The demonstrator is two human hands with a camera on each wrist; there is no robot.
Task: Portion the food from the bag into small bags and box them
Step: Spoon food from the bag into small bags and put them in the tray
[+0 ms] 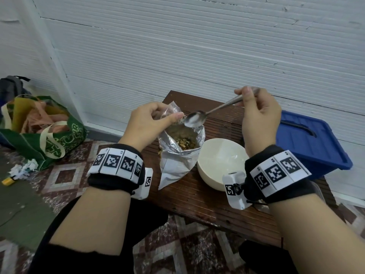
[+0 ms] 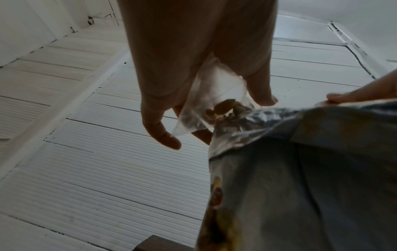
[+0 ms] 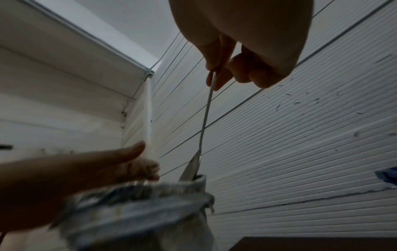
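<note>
Scooping is under way but the portioning looks barely started. The right hand (image 1: 260, 117) pinches the handle of a spoon (image 1: 194, 120), whose bowl looks empty and hovers at the mouth of the foil bag (image 1: 180, 153). That bag stands open on the counter (image 1: 207, 202), just at 9 o'clock of a white bowl (image 1: 221, 165), with nuts (image 1: 185, 144) visible deep inside.

The left hand (image 1: 152, 123) has its fingers curled around a small clear bag (image 2: 211, 101), held right at the foil bag's rim at its 11 o'clock. The left wrist view shows only a few nuts in that small bag, so I judge this portion is not yet full.

The bowl shows nothing in it. A blue box (image 1: 314, 143) sits at 3 o'clock of the counter with its lid on; no filled small bags are visible anywhere.

Left to do, by my reading: more scoops into this small bag, sealing it, filling further bags, then opening the box and packing them in.
</note>
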